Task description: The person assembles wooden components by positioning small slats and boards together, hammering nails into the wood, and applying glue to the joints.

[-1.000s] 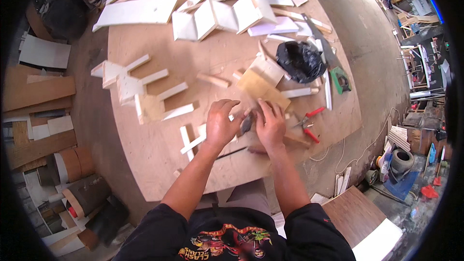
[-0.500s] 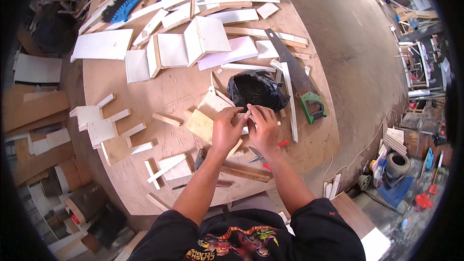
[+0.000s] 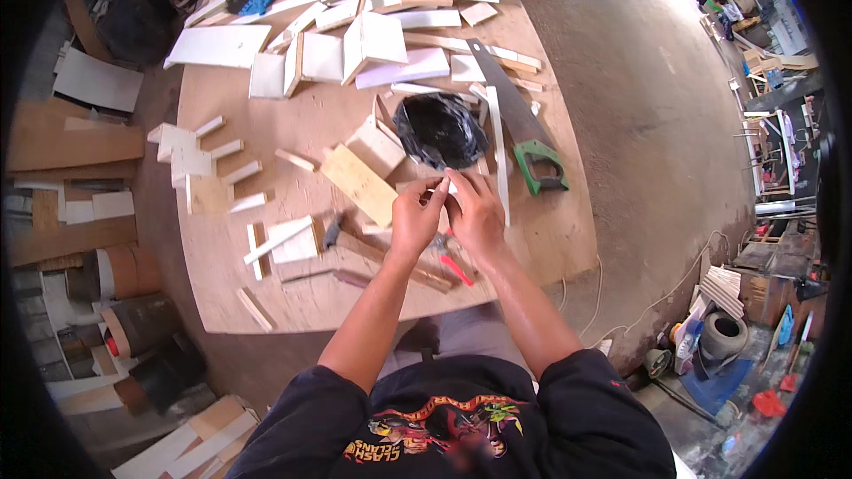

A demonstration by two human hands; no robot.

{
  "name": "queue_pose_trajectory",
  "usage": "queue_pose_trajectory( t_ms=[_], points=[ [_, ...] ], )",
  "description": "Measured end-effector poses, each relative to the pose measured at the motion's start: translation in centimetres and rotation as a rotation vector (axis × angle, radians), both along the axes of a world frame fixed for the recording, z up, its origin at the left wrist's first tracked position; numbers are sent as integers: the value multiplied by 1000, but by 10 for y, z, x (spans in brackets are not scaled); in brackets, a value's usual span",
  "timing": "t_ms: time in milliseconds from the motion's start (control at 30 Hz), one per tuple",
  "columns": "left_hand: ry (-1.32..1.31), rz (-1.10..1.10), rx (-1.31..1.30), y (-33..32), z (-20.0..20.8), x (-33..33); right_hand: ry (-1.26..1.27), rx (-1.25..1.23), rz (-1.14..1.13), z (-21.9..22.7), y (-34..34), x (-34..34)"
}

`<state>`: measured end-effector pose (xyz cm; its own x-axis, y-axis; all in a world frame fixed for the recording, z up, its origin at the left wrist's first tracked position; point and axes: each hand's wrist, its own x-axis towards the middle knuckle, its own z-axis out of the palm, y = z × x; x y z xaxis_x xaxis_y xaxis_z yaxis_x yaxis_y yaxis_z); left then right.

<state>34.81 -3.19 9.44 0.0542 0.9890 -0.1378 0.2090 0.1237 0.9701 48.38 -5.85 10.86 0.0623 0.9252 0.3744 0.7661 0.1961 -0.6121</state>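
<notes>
My left hand [image 3: 415, 217] and my right hand [image 3: 477, 213] are raised together over the round plywood table [image 3: 550, 248], fingertips meeting. Both pinch a small pale piece [image 3: 441, 184] too small to identify. Just beyond the fingers lies a crumpled black plastic bag [image 3: 439, 129]. A tan wooden block [image 3: 359, 182] lies to the left of my left hand. Under my wrists lie a hammer [image 3: 335, 231] with a wooden handle and red-handled pliers [image 3: 454, 264].
A handsaw with a green handle [image 3: 541, 167] lies right of the bag. White boards and wood strips [image 3: 373, 35] crowd the far half of the table, and short offcuts [image 3: 200, 155] lie at the left. Scrap boards [image 3: 71, 146] cover the floor on the left; bare concrete [image 3: 657, 124] is on the right.
My hands have lifted from the table's near part and come forward to the black bag, fingertips now pinched together. The view has shifted, so the table appears lower.
</notes>
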Motion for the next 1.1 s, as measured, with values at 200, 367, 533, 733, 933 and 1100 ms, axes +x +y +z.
queue_pose_trajectory(
  t_ms=[200, 367, 533, 733, 933, 1100],
  points=[
    [-79, 44, -137, -75, 13, 34, -58, -93, 69, 22, -50, 52],
    [-98, 130, -142, -93, 23, 92, -3, -53, 101, 35, -60, 110],
    [-158, 273, -52, -70, 7, 187, 3, -37, 150, 31, -42, 193],
    [-227, 386, -54, -49, 19, 324, 1, -27, 271, 36, -15, 319],
    [-234, 414, -105, -16, 36, 421, -74, -58, 288, 57, 23, 420],
    [-195, 416, -44, 24, 39, 451, -86, -29, 337, 60, 66, 455]
  ],
)
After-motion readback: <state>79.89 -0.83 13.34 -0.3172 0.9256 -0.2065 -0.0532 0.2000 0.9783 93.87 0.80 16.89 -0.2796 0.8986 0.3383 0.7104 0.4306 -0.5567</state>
